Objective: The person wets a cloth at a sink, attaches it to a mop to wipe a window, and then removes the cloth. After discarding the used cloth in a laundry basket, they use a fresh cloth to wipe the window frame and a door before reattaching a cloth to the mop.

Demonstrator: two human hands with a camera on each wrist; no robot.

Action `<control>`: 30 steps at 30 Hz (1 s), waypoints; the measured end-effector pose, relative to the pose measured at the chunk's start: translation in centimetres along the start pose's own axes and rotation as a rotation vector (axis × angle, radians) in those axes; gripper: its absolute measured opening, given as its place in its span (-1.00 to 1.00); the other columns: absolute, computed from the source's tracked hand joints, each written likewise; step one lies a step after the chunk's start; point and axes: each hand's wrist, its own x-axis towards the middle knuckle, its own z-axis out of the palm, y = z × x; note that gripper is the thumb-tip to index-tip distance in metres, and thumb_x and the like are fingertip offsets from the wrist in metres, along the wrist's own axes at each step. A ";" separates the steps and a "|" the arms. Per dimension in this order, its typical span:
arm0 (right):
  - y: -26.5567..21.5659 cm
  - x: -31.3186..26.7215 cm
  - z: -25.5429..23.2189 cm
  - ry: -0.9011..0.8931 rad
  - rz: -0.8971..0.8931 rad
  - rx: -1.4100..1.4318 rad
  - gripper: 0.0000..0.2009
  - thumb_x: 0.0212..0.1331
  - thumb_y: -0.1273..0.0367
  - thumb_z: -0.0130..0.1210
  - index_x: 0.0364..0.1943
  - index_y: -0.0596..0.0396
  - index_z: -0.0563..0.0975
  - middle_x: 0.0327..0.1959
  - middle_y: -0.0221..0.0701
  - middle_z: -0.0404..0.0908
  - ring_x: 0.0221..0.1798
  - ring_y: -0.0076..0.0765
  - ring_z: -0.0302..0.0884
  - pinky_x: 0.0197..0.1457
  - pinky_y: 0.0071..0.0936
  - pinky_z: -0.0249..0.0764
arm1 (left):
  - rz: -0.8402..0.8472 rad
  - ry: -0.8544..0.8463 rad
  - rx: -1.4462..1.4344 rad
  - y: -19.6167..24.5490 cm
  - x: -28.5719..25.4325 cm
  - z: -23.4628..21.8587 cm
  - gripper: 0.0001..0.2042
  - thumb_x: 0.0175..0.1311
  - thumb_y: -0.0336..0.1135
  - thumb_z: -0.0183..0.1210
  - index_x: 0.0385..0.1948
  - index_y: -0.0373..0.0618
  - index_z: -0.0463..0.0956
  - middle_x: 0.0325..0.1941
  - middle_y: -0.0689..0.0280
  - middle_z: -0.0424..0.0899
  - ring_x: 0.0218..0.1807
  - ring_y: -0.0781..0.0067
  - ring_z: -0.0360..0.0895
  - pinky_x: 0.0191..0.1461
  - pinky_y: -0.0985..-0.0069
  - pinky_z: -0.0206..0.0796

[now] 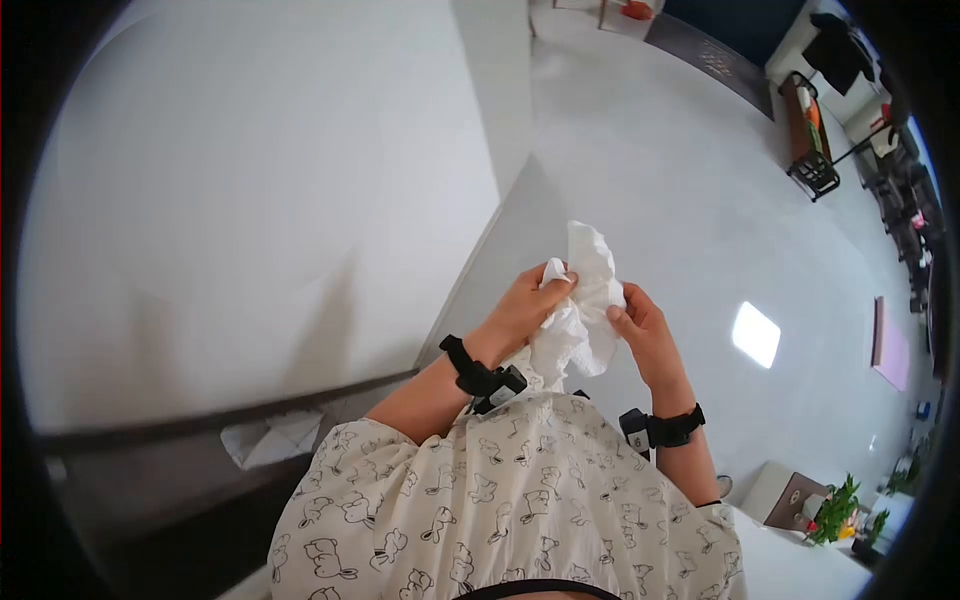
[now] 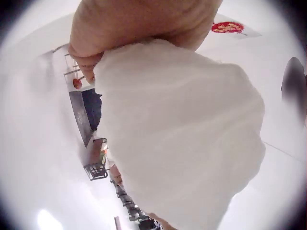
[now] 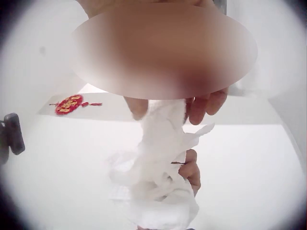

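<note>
A crumpled white cloth or tissue (image 1: 592,262) is held up between both hands in front of the body. My left hand (image 1: 525,305) grips its left side, the thumb lying on top. At its right edge my right hand (image 1: 645,330) pinches it between thumb and fingers. In the left wrist view the white sheet (image 2: 177,124) hangs below the left hand (image 2: 139,24) and covers much of the picture. The right wrist view shows the twisted white material (image 3: 165,143) running down from the right hand's fingers (image 3: 206,110); part of that hand is blurred.
A white wall or panel (image 1: 270,180) stands at the left, with a dark rail (image 1: 230,415) along its lower edge. Grey floor (image 1: 680,190) extends ahead. A dark mat (image 1: 710,60) and a rack (image 1: 810,140) are far right. Green plants (image 1: 835,510) stand at lower right.
</note>
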 end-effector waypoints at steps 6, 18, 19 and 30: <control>-5.9 9.4 -7.1 0.187 -0.071 0.301 -0.76 0.25 0.29 -0.12 -0.16 0.16 0.43 -0.27 -0.49 0.49 -0.19 -0.64 0.40 -0.11 -0.60 0.32 | -0.032 -0.113 0.111 7.2 12.9 3.6 -0.67 0.21 -0.20 0.05 -0.11 -0.26 0.39 -0.27 0.33 0.54 -0.28 0.59 0.49 -0.24 0.62 0.34; -14.9 27.4 -23.9 -0.050 -0.093 -0.256 -0.74 0.19 0.46 -0.17 -0.09 0.23 0.47 -0.18 -0.33 0.54 -0.08 -0.48 0.41 0.03 -0.55 0.29 | 0.093 0.221 0.099 9.8 33.2 10.2 -0.71 0.16 -0.28 0.04 -0.15 -0.25 0.43 -0.32 0.30 0.57 -0.32 0.54 0.49 -0.24 0.54 0.34; -16.0 27.9 -24.7 -0.119 -0.029 -0.235 -0.74 0.19 0.46 -0.17 -0.09 0.23 0.47 -0.18 -0.34 0.54 -0.08 -0.49 0.40 0.03 -0.55 0.29 | 0.041 0.256 0.051 10.4 33.0 12.1 -0.71 0.15 -0.29 0.03 -0.14 -0.25 0.42 -0.31 0.29 0.58 -0.31 0.52 0.49 -0.22 0.53 0.34; -25.3 32.8 -17.6 -1.240 0.100 -0.232 -0.66 -0.09 0.68 -0.26 -0.24 0.22 0.49 -0.29 -0.43 0.47 -0.19 -0.55 0.36 -0.08 -0.66 0.25 | -0.090 0.869 0.396 14.9 18.0 17.4 -0.58 0.05 -0.32 0.02 0.01 -0.16 0.27 -0.17 0.10 0.53 -0.16 0.20 0.47 -0.07 0.38 0.28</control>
